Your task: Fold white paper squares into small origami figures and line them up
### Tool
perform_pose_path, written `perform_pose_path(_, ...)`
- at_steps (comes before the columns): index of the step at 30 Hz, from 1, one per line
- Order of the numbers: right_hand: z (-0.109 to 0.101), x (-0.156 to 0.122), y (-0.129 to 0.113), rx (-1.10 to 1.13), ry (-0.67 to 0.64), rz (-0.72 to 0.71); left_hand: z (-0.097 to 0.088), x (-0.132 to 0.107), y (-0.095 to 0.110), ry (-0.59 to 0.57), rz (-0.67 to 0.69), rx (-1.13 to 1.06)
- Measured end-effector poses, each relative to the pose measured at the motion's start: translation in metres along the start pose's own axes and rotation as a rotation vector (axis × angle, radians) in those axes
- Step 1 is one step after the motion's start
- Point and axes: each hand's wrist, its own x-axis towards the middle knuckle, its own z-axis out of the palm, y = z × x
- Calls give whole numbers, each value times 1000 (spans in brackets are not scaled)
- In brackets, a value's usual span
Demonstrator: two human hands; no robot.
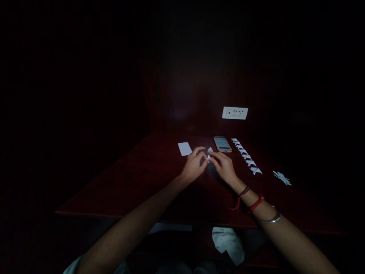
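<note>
Between my two hands, over the dark red table [137, 179], is a small white piece of folded paper [210, 150]. My left hand [195, 163] pinches its left side between thumb and fingers, and a ring shows on one finger. From the other side my right hand [224, 165] grips the same paper with thumb and forefinger. Fingertips cover much of the paper, so its full shape is hidden. Just left of my left hand lies a flat white paper sheet [184, 148].
Beyond my right hand lies a phone [222, 144] with its screen lit. A row of several folded white papers [244, 153] runs along its right. Farther right is a small pile of white paper strips [282, 177]. A white socket plate [235, 113] is on the back panel.
</note>
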Motion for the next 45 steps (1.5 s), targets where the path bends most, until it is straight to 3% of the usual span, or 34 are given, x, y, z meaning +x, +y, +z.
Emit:
perform_pose_path(5, -2, 1, 4, 58, 49, 40, -4, 3, -5, -94, 48, -155)
perform_pose_path(12, -2, 2, 8, 173, 12, 94, -13, 3, -11, -96, 32, -26)
perform_pose_path(19, -6, 2, 5, 133, -41, 59, -21, 4, -10, -191, 70, -45)
perform_pose_path(27, -5, 1, 7, 143, -115, 68, -16, 3, -10, -189, 67, -102)
perform_pose_path(31, -7, 1, 2, 95, -98, 48, -15, 3, -10, -224, 131, -117)
perform_pose_path(35, -8, 2, 0, 14, -62, 16, -15, 2, -5, -178, 148, -128)
perform_pose_path(45, -8, 1, -8, -32, -50, -22, -16, 2, -2, -194, 160, 92)
